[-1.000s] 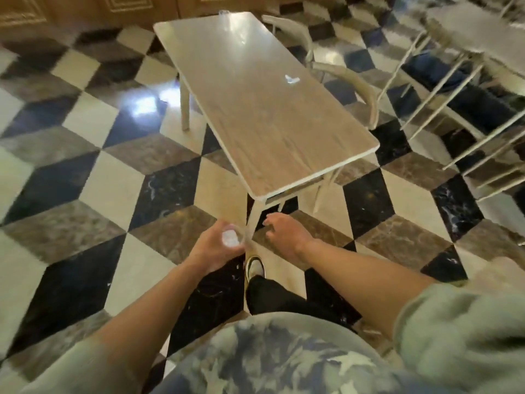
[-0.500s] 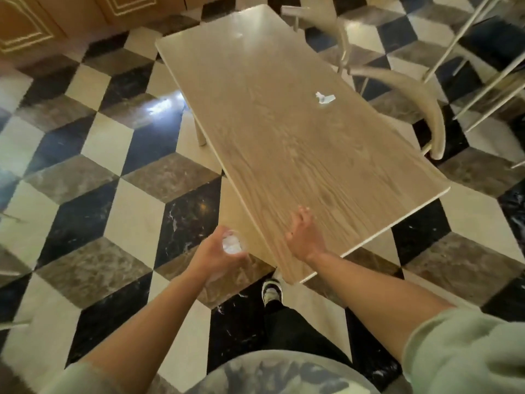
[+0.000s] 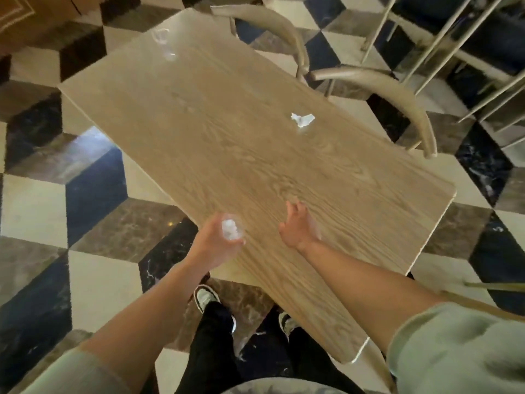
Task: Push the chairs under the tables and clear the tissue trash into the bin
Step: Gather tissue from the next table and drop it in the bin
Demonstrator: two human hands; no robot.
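A long wooden table (image 3: pixel 227 155) fills the middle of the view. A crumpled white tissue (image 3: pixel 302 119) lies on its right half. My left hand (image 3: pixel 216 241) is over the table's near left edge, closed around another white tissue wad (image 3: pixel 230 230). My right hand (image 3: pixel 298 226) hovers over the tabletop with fingers spread, holding nothing, well short of the loose tissue. Two pale curved-back chairs (image 3: pixel 397 98) stand along the table's right side, their backs close to its edge. A small clear cup (image 3: pixel 161 35) sits at the far end.
The floor (image 3: pixel 93 189) is glossy black, white and brown cube-pattern tile. More pale chair frames (image 3: pixel 466 52) crowd the upper right. Wooden panelling (image 3: pixel 34 12) runs along the far left. My feet (image 3: pixel 206 300) are at the table's near corner.
I have walked up to the table, which now fills the view. Both hands have moved forward over the near end; the left still holds its tissue wad.
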